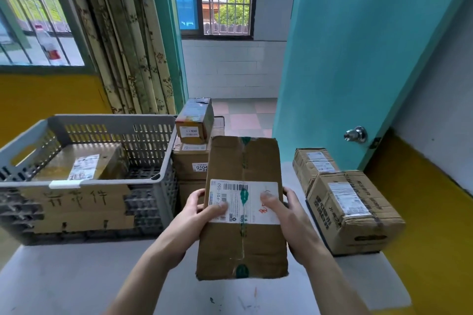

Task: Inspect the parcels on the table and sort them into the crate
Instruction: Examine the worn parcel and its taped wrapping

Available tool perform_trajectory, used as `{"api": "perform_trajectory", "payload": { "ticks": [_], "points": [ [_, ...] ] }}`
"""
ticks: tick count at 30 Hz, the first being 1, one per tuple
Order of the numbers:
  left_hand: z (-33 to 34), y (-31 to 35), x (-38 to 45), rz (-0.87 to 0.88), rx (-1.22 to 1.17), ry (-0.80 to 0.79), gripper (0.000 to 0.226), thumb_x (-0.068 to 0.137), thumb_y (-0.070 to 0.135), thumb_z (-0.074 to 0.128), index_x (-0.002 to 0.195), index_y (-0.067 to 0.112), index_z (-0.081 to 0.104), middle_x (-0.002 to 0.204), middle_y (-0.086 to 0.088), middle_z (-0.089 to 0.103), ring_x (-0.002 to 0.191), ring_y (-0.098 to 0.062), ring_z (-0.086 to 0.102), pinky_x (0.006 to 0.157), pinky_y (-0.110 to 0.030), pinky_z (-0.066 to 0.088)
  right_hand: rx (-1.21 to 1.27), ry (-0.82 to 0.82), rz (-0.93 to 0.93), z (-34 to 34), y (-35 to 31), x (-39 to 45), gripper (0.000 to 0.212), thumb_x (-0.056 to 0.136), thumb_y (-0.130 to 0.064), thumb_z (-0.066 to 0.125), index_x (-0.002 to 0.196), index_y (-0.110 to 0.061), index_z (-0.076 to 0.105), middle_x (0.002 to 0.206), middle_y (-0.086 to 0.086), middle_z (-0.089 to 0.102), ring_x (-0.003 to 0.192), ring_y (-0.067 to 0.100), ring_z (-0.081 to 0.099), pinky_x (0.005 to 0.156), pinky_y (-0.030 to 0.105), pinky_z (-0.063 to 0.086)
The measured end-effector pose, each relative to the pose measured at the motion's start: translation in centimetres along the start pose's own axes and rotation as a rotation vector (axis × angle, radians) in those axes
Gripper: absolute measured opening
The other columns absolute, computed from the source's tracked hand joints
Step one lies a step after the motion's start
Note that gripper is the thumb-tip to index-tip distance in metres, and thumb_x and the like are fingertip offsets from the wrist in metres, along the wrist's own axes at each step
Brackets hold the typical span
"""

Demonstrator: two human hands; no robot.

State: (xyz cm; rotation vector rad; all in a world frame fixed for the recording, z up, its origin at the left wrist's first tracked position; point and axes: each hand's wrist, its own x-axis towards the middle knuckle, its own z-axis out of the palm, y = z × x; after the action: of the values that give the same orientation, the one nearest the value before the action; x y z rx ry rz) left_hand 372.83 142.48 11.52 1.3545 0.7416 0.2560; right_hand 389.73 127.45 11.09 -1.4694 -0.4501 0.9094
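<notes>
Both hands, left and right, clamp a flat brown cardboard parcel with white shipping label, lifted above the white table, right of the grey perforated plastic crate.

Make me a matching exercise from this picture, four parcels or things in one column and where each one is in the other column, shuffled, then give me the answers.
Things:
1. Flat box
2. Labelled parcel
3. Small colourful box
4. Strapped carton

Places:
A. On top of the stack beside the crate
B. Held in both hands, left hand and right hand
C. On the table, at the right, by the door
D. Inside the crate

Pairs: 1-B, 2-D, 3-A, 4-C
</notes>
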Motion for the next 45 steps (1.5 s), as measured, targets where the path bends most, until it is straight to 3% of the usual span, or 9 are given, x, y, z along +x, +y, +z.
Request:
{"api": "perform_trajectory", "payload": {
  "ticks": [3, 8, 11, 15, 21, 25, 29, 35, 45],
  "points": [
    [0.1, 1.2, 0.9, -0.021, 0.035, 0.024, 0.085, 0.083, 0.062, 0.072, 0.151, 0.034, 0.03, 0.111, 0.001, 0.079, 0.103, -0.021, 0.076, 0.101, -0.052, 0.055, -0.016, -0.012, -0.014, -0.1, 0.4, -0.1, 0.054, 0.079, -0.05, 0.072, 0.125, -0.035, 0.048, 0.101, 0.008, 0.076, 0.091, 0.025, 0.076, 0.08, 0.045, 0.064],
    [-0.4, 1.4, 1.1, 0.012, 0.005, 0.095, 0.079, 0.086, 0.057, 0.072, 0.152, 0.037, 0.033, 0.11, -0.006, 0.079, 0.096, -0.025, 0.078, 0.077, -0.043, 0.061, -0.059, -0.041, -0.016, 0.7, 0.9, 0.3, 0.072, 0.071, -0.062, 0.069, 0.134, -0.035, 0.045, 0.101, 0.007, 0.076, 0.093, 0.024, 0.076, 0.079, 0.04, 0.064],
    [-1.2, 1.1, 0.7, 0.055, 0.007, 0.106, 0.076, 0.086, 0.056, 0.073, 0.15, 0.038, 0.036, 0.114, -0.007, 0.078, 0.097, -0.025, 0.078, 0.085, -0.049, 0.061, -0.106, -0.062, -0.021, 1.6, 0.2, 1.5, 0.084, 0.071, -0.067, 0.063, 0.144, -0.036, 0.036, 0.1, 0.011, 0.074, 0.095, 0.027, 0.075, 0.084, 0.042, 0.063],
    [-2.7, 1.3, 0.3, 0.064, 0.052, 0.065, 0.08, 0.082, 0.06, 0.074, 0.148, 0.043, 0.033, 0.118, -0.006, 0.076, 0.097, -0.023, 0.078, 0.083, -0.047, 0.062, -0.139, -0.028, -0.008, 3.2, -0.5, 2.2, 0.086, 0.072, -0.067, 0.061, 0.145, -0.032, 0.035, 0.092, 0.015, 0.072, 0.09, 0.029, 0.075, 0.072, 0.032, 0.06],
    [-6.3, 2.7, 0.4, 0.014, 0.004, 0.05, 0.066, 0.092, 0.055, 0.066, 0.146, 0.034, 0.035, 0.102, -0.007, 0.08, 0.09, -0.024, 0.079, 0.071, -0.038, 0.061, -0.15, 0.029, -0.014, 6.8, -0.2, 2.0, 0.075, 0.075, -0.065, 0.069, 0.135, -0.043, 0.029, 0.095, 0.014, 0.072, 0.089, 0.026, 0.076, 0.079, 0.039, 0.064],
    [-7.8, 3.5, 0.2, 0.068, 0.002, 0.082, 0.064, 0.091, 0.049, 0.069, 0.143, 0.027, 0.04, 0.108, -0.012, 0.077, 0.084, -0.025, 0.08, 0.063, -0.03, 0.061, -0.195, 0.017, -0.012, 8.4, 0.5, 1.9, 0.092, 0.065, -0.078, 0.06, 0.145, -0.038, 0.036, 0.103, 0.007, 0.074, 0.093, 0.024, 0.076, 0.089, 0.047, 0.061],
    [-8.8, 2.9, -0.1, 0.107, -0.005, 0.041, 0.052, 0.091, 0.043, 0.071, 0.135, 0.029, 0.047, 0.111, -0.013, 0.076, 0.086, -0.027, 0.079, 0.066, -0.031, 0.061, -0.145, 0.036, 0.005, 9.5, -0.3, 2.3, 0.106, 0.056, -0.091, 0.062, 0.146, -0.042, 0.035, 0.132, 0.008, 0.066, 0.098, 0.026, 0.075, 0.098, 0.056, 0.055],
    [-10.2, 2.2, -0.5, 0.11, 0.023, -0.014, 0.062, 0.086, 0.052, 0.07, 0.139, 0.033, 0.043, 0.115, -0.006, 0.076, 0.09, -0.024, 0.079, 0.073, -0.035, 0.062, -0.092, 0.114, -0.058, 10.9, 0.2, 1.2, 0.062, 0.076, -0.064, 0.058, 0.126, -0.028, 0.05, 0.101, 0.006, 0.075, 0.087, 0.026, 0.077, 0.087, 0.048, 0.06],
    [-10.6, 1.5, 0.0, 0.079, -0.014, 0.004, 0.063, 0.086, 0.054, 0.071, 0.139, 0.029, 0.046, 0.114, -0.009, 0.076, 0.089, -0.023, 0.079, 0.07, -0.032, 0.062, -0.061, 0.119, 0.017, 11.6, 0.9, 1.1, 0.07, 0.078, -0.077, 0.059, 0.126, -0.026, 0.05, 0.108, 0.01, 0.074, 0.093, 0.028, 0.076, 0.092, 0.055, 0.058]
  ]
}}
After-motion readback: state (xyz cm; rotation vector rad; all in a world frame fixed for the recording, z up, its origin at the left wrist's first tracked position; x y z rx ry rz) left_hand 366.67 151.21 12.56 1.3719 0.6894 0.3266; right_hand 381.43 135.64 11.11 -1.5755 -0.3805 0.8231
